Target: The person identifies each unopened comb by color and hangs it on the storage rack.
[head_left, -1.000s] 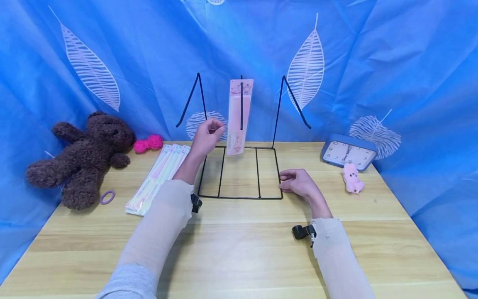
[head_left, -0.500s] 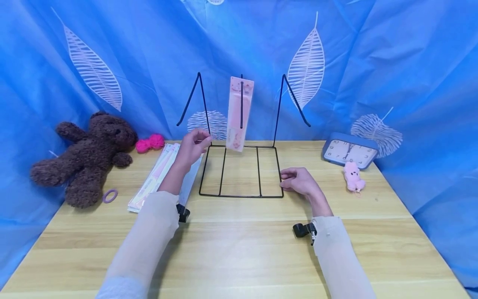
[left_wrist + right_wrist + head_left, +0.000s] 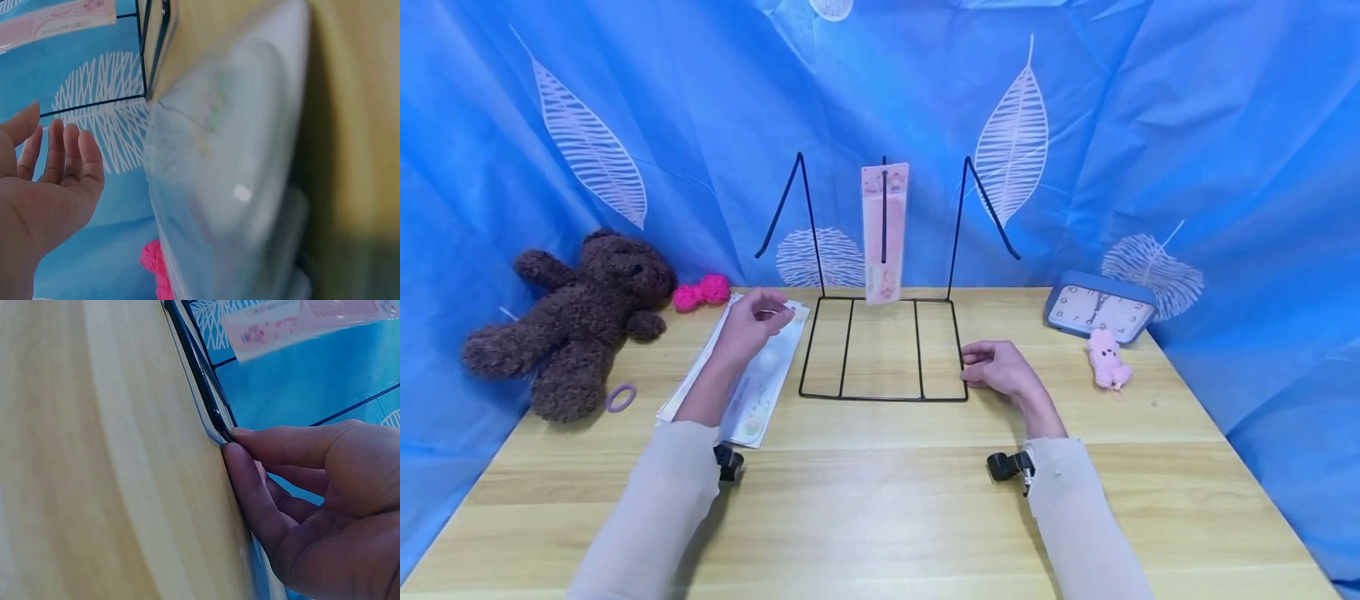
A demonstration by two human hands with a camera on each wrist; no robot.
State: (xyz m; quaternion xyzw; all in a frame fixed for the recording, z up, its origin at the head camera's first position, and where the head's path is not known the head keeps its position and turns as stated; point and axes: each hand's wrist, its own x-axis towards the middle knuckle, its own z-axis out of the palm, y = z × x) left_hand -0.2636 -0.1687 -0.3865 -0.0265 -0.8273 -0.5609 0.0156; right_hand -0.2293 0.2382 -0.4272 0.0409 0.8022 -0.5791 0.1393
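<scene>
A black wire rack [image 3: 919, 350] stands at the middle of the table, with three upright hooks. On its middle hook hangs a pink, flat package [image 3: 883, 237], which appears comb-like in the wrist views. My right hand [image 3: 997, 367] pinches the rack's base wire at the right side, thumb and forefinger meeting there in the right wrist view. Over a pile of flat packages [image 3: 769, 367] at the left hovers my left hand [image 3: 745, 329]. Its fingers are loosely bent, holding nothing in the left wrist view. The arm hides part of the pile.
A brown teddy bear [image 3: 580, 325], a purple ring [image 3: 621, 398] and a pink yarn bow [image 3: 702, 293] lie at the left. At the right are a blue clock [image 3: 1101, 307] and a small pink plush toy [image 3: 1107, 358]. A blue curtain [image 3: 910, 75] hangs behind.
My left hand has moved left and down, from beside the rack's left upright to above the packages, uncovering a bluish package. The hanging package has swung slightly. My right hand stays in place.
</scene>
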